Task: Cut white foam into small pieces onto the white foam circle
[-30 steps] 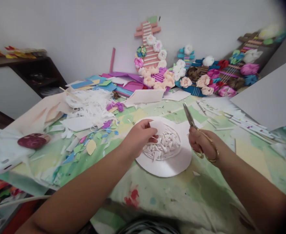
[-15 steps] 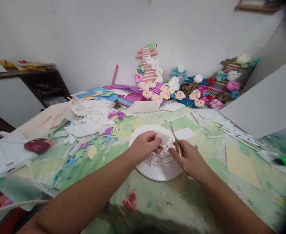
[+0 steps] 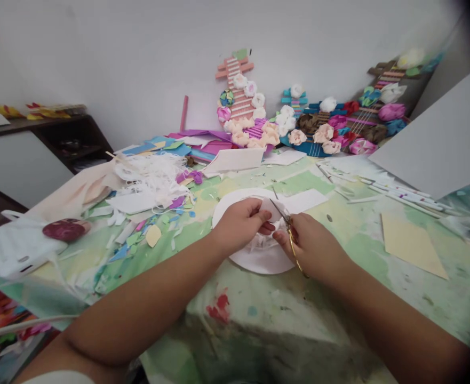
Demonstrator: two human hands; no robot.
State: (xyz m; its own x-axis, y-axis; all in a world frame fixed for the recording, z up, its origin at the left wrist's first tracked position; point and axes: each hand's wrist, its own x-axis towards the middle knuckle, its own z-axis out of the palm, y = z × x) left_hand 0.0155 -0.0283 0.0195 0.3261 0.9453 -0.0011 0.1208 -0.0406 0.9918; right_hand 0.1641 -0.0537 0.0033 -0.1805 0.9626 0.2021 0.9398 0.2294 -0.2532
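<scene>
My left hand (image 3: pixel 245 221) is closed on a small piece of white paper (image 3: pixel 270 209), pinched between thumb and fingers. In my right hand (image 3: pixel 317 242) are scissors (image 3: pixel 294 249) with gold-coloured handles. Their blades stand a little apart at the right side of the paper. Beneath both hands lies a round white disc (image 3: pixel 259 263) with white paper strips or scraps (image 3: pixel 261 243) on it, partly covered by my hands. Another flat white paper (image 3: pixel 309 199) rests just beyond the disc on the right.
Green stained cloth (image 3: pixel 251 304) covers the table. White shredded strips (image 3: pixel 149 178) and coloured scraps (image 3: pixel 152 236) lie on the left. Guitar-shaped crafts with paper flowers (image 3: pixel 243 106) lean on the wall. Yellow paper (image 3: pixel 413 245), white sticks (image 3: pixel 403 194) and a white board (image 3: pixel 438 138) are right.
The scissors have come leftward to the paper, and their blades have parted. My left hand still grips the paper. The camera view has shifted slightly.
</scene>
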